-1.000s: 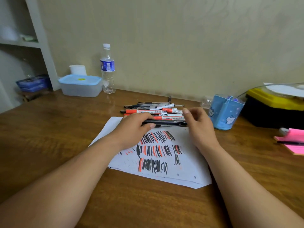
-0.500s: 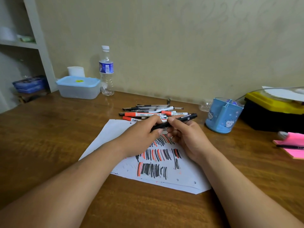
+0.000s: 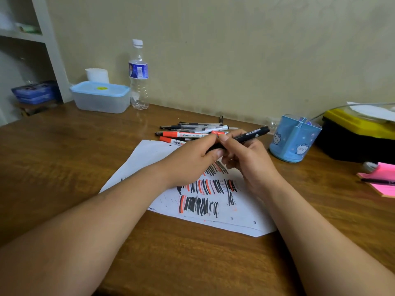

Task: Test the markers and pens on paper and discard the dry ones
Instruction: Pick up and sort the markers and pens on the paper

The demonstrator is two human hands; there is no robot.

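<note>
Left hand: fingers curled round the near end of a black marker, thumb underneath. Right hand: thumb and fingers pinching the same barrel just beside my left fingertips. I hold the marker off the surface and tilted, its far end raised toward the right. I cannot tell whether the cap is seated.

Directly below my hands: white paper, flat on the wooden table, carrying rows of short black and red-orange test strokes. My left wrist crosses the sheet.

Just beyond the paper's far edge: a loose pile of pens and markers, lying roughly parallel, red-orange markers nearest me, thin pens behind them.

Right of the pile: blue divided pen holder, upright. Further right: black-and-yellow case; pink sticky notes with a black pen on top.

Far left, by the wall: clear water bottle, upright, beside a blue-lidded plastic container.
</note>
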